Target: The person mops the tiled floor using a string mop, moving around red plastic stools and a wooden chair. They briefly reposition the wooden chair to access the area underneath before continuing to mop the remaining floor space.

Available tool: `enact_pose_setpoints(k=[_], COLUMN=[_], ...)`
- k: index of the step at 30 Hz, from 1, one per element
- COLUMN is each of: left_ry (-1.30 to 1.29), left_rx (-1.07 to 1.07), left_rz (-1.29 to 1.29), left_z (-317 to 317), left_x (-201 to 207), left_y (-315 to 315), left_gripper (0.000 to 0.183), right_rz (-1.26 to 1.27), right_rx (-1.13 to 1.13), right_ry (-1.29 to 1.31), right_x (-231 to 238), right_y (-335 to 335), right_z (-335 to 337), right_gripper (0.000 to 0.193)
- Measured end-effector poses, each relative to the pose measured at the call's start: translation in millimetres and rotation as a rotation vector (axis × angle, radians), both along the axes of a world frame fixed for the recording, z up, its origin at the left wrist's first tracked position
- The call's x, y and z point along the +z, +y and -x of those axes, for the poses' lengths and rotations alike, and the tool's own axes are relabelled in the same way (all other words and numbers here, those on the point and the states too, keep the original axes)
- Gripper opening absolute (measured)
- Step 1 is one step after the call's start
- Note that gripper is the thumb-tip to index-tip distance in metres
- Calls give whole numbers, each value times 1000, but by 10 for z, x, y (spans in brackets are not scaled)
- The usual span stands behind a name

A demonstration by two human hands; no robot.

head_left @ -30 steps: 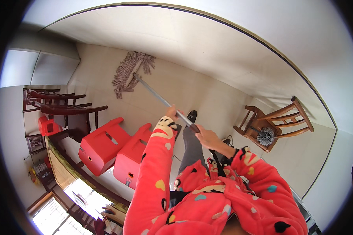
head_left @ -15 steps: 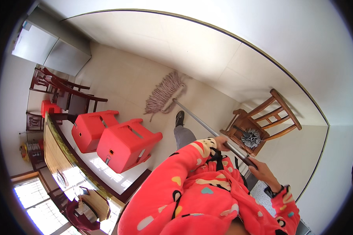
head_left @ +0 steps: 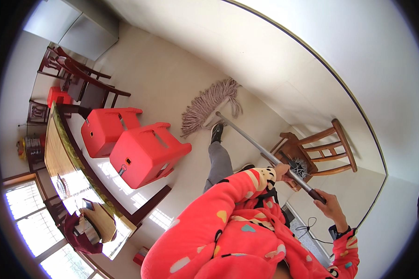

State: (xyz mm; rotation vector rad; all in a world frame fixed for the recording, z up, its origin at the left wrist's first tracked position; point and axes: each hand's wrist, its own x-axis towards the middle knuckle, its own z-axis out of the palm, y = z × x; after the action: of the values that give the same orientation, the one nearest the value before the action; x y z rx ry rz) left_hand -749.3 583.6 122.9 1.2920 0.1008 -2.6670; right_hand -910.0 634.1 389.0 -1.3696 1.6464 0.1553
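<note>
- Head view: a mop lies to the fore, its pinkish-grey, stringy mop head [head_left: 205, 106] spread on the pale floor [head_left: 158, 60] near the wall.
- Left hand [head_left: 281, 171]: fingers wrapped around the metal handle [head_left: 251, 139], partway along.
- Right hand [head_left: 330, 204]: fingers closed around the handle's dark upper end.
- Dark shoe [head_left: 216, 133]: just beside the mop head.
- Wooden chair [head_left: 344, 144]: to the right, a grey tufted object [head_left: 299, 168] on its seat.
- Two red stools [head_left: 151, 151]: side by side, between mop head and tabletop [head_left: 56, 144].
</note>
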Motion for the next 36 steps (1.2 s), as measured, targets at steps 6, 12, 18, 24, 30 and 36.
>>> enact_pose_setpoints(k=[6,12,18,24,30,36], left_ry=[-150,-476,-811,-586,-369,-150], left_rx=[247,103,617,553,509,194], left_rz=[30,855,54,166,107,-25], left_z=[-1095,-3465,-5079,-5085,-3981,-2478], left_x=[-705,-1505,-1087,-739,-1085,-1074], left_y=[-685,-1356,-2118,-2171,-1724,-793], left_gripper=[27,36,42,40,39,30], right_rz=[184,142,-196,-414,-302,-250], right_rx=[190,293,-11,-213,-135,-106], right_ry=[-205,-296,-759,-766,-663,-542], right_x=[-613,-1593,-2242,-2289,-2144,-1638], right_y=[-933,-1829,-2339,-2590,-2097,-922], right_z=[-933,-2746,-4631,-4670,-3490,-1822], right_gripper=[42,38,38,39,36,40])
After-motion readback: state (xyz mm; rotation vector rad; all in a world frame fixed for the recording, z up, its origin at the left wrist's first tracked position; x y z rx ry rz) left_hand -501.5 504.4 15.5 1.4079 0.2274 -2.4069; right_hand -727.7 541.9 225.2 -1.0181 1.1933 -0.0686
